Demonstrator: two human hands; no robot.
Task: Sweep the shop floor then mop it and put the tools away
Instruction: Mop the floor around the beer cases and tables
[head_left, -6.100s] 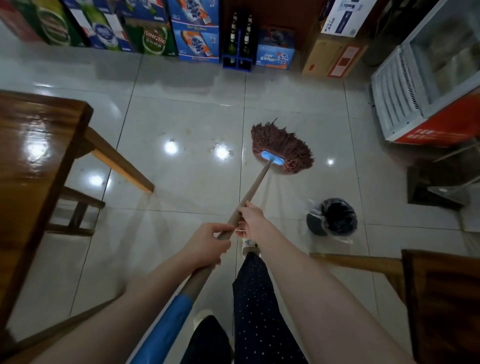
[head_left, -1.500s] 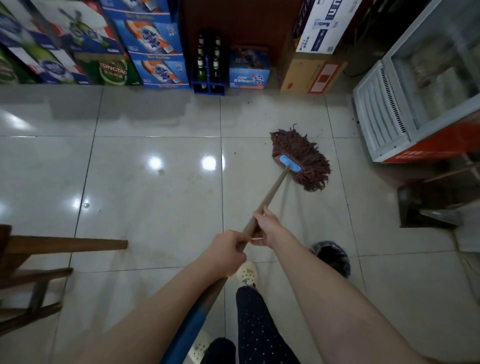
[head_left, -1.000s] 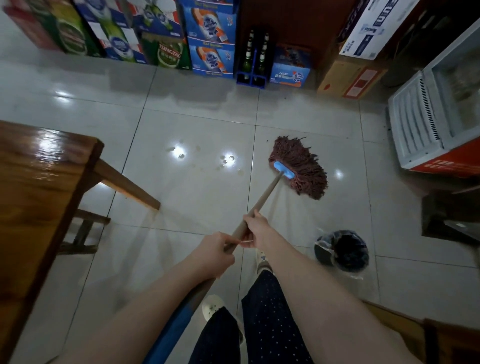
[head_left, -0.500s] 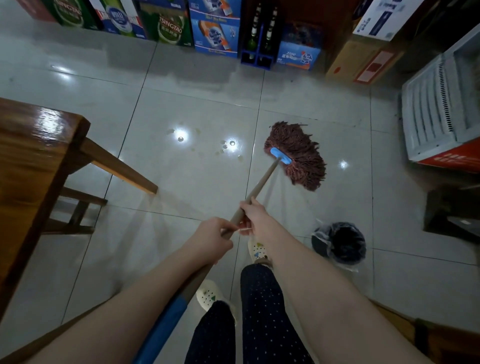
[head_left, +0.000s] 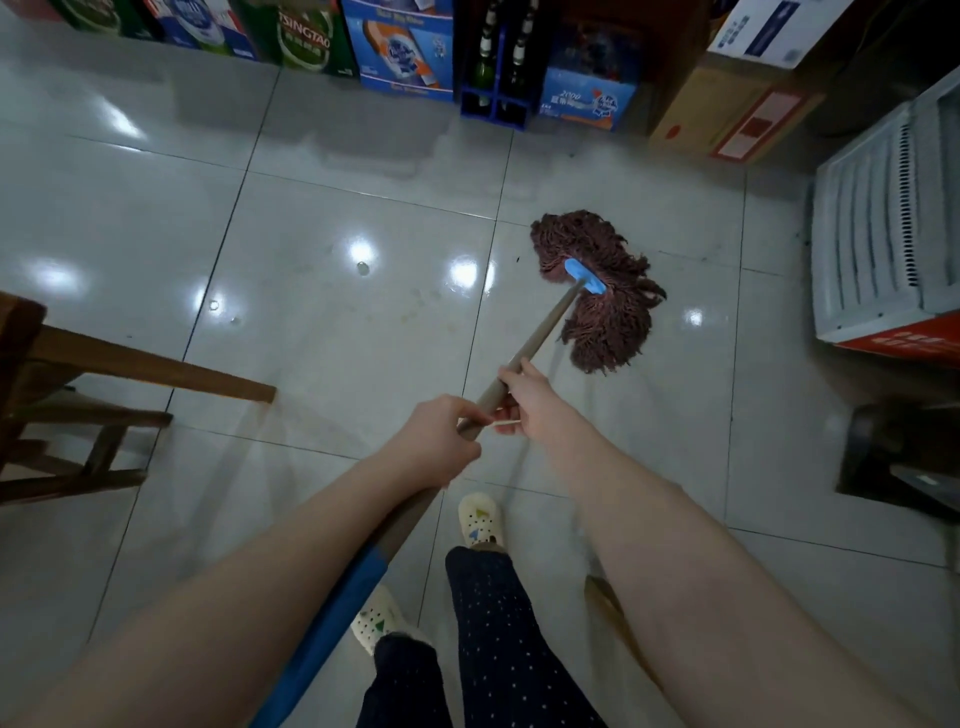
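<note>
A mop with a brown string head (head_left: 597, 291) and a blue clamp lies flat on the glossy grey tile floor (head_left: 322, 332), ahead and to the right of me. Its wooden handle (head_left: 540, 335) runs back toward me and ends in a blue grip under my left forearm. My right hand (head_left: 524, 400) is wrapped round the handle further down the shaft. My left hand (head_left: 441, 436) grips it just behind, the two hands almost touching. My feet in pale clogs stand below the hands.
Stacked beer cartons (head_left: 311, 41), a crate of bottles (head_left: 493, 67) and cardboard boxes (head_left: 727, 114) line the far wall. A white chest freezer (head_left: 883, 234) stands at right, a dark object (head_left: 904, 457) below it. Wooden table legs and a stool (head_left: 104, 395) are at left.
The mop head has been pushed forward and to the right across the tiles. The view has shifted, so the table has slid left and the black bin is out of sight.
</note>
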